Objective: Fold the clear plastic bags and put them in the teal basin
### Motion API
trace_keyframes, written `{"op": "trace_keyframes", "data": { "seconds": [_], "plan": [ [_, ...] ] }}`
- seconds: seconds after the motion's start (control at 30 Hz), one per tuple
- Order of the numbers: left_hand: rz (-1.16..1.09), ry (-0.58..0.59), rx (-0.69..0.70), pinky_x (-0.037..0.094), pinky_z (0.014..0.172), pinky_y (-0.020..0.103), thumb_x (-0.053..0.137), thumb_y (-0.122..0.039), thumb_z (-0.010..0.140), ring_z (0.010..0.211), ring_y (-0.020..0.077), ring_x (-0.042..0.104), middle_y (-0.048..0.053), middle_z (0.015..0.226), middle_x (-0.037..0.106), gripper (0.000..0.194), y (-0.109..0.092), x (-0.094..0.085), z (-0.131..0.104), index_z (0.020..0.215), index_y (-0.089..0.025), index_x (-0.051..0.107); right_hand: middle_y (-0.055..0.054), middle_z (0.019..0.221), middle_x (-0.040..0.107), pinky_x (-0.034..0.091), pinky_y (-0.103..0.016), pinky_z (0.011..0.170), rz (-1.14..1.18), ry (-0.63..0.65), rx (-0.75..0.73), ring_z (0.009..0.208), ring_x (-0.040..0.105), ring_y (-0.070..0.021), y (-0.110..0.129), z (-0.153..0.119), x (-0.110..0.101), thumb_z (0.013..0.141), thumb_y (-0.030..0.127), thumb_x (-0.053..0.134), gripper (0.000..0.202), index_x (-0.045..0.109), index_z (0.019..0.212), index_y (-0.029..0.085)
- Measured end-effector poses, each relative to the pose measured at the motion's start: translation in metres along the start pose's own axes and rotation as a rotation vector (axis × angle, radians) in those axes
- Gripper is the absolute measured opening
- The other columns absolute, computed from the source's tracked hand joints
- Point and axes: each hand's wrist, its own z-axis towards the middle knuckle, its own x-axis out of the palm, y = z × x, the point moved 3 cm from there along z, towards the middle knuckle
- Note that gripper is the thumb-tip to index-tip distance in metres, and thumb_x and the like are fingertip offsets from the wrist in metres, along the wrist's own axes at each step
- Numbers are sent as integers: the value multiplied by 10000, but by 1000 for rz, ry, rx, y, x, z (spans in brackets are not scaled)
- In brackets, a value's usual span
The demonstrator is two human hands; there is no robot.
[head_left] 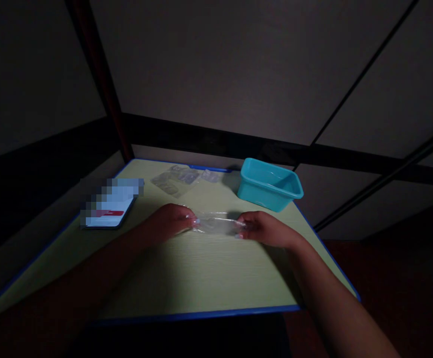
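Note:
A clear plastic bag (218, 224) is stretched level between my two hands, over the middle of the table (201, 278). My left hand (173, 220) pinches its left end with thumb and fingers. At the other end, my right hand (258, 227) is closed on the plastic. Glints run along the bag's upper edge; whether anything lies inside it I cannot tell. Behind my left hand, several more clear plastic pieces (177, 180) lie flat on the tabletop.
A turquoise plastic basket (265, 196) stands at the table's back right corner. On the left lies a device with a lit screen (108, 206), partly blurred out. Blue trim lines the table's edge, and dark panelled walls (216, 64) rise behind it.

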Motion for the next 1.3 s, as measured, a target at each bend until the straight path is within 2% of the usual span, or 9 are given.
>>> {"op": "trace_keyframes", "data": {
  "seconds": [0.17,0.33,0.63,0.97,1.13,1.3],
  "plan": [
    [39,-25,-6,355,600,237,440,-440,807,657,152,561,-1,652,625,364,4,1,1,719,-171,668,-16,718,593,396,-245,586,14,-45,28,639,509,-125,-6,-2,-12,802,339,567,200,595,848,146],
    [71,-46,-16,328,567,237,446,-446,806,617,140,530,-13,617,590,363,13,6,4,697,-168,652,-21,704,591,393,-239,577,5,-116,44,633,509,-123,-13,2,-14,774,282,559,130,559,770,152],
    [108,-99,-24,323,570,242,420,-412,796,605,135,506,-5,615,572,351,11,3,5,662,-163,628,-19,656,585,351,-241,536,-57,-70,129,582,475,-118,-8,1,-16,768,322,545,179,584,748,148],
    [124,-161,-65,351,577,250,459,-429,775,634,152,529,0,659,600,314,19,10,8,703,-179,634,-14,595,560,329,-238,511,-191,-155,176,553,458,-117,-20,6,-17,735,249,528,113,542,671,158],
    [67,-217,-104,359,566,250,465,-514,793,623,153,544,-9,643,605,364,13,5,7,714,-197,623,2,576,529,282,-238,495,-297,-167,182,539,419,-108,-14,6,-17,763,337,527,205,530,646,170],
    [90,-280,-74,382,608,255,434,-492,827,657,155,570,2,673,632,372,9,2,11,730,-194,634,-3,572,521,267,-247,494,-302,-150,189,519,397,-106,-12,6,-18,815,379,462,277,495,629,176]
  ]
}}
